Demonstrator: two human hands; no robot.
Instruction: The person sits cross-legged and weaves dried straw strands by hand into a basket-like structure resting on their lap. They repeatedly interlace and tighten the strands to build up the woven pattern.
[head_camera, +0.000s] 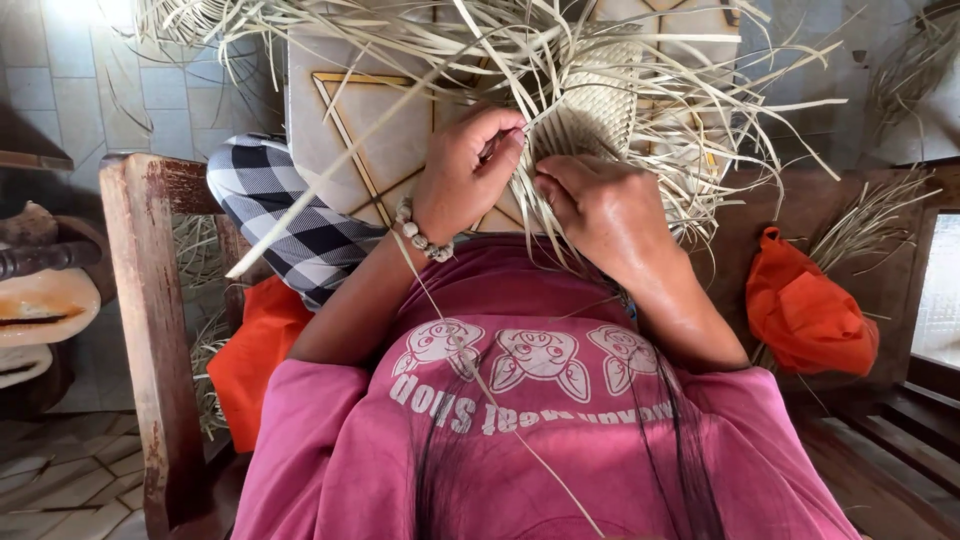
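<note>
A person in a pink shirt (540, 450) with three pale cartoon faces and a line of white lettering across the chest fills the lower half of the view; the shirt runs off the bottom edge. The person sits on a worn wooden bench (150, 330), whose right part is cut off at the frame. Over the lap lies a checked black-and-white cloth (280, 210). Orange cloth (810, 310) is bunched at the right, and more orange fabric at the left is half hidden behind the arm.

Loose pale straw strips (640, 70) spray outward in every direction from a partly woven mat (600, 105); the mat's near edge is covered by the hands, so its full outline cannot be made out.

The left hand (465, 165), a beaded bracelet (420, 232) at its wrist, curls its fingers closed, pinching strands at the weave's edge. The right hand (600, 205) lies knuckles-up just beside it, fingers bent down onto the strips; whether they actually grip any is hidden.
</note>
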